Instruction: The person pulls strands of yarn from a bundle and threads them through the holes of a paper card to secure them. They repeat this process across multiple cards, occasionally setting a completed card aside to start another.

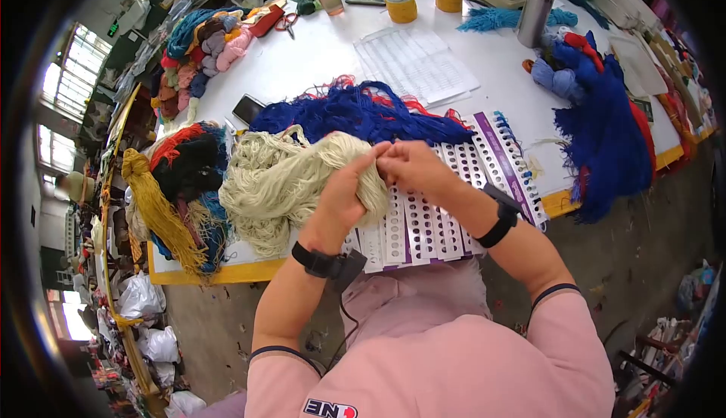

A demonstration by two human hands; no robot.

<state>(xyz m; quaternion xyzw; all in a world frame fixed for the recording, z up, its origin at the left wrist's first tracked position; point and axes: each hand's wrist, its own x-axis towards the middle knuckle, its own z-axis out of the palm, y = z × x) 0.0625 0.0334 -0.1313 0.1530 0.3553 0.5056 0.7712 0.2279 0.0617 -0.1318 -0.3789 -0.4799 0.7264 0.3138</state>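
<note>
A thick hank of cream yarn (276,184) lies in loose loops at the table's front edge. My left hand (346,191) is closed around its right end, with the thumb side toward the other hand. Close against those fingertips, my right hand (414,167) is closed in a pinch; whatever is between its fingers is too small to make out. Below both hands lie several white and purple cards with rows of punched holes (431,225). Behind the hank spreads a heap of dark blue yarn (355,116) with red strands.
Mixed yarn hanks (189,165) and a mustard hank (155,195) hang at the left edge. Blue yarn (605,131) drapes over the right edge. Farther back are printed sheets (416,66), a steel flask (537,11), yellow tape rolls (401,7), scissors (286,23) and a phone (247,108).
</note>
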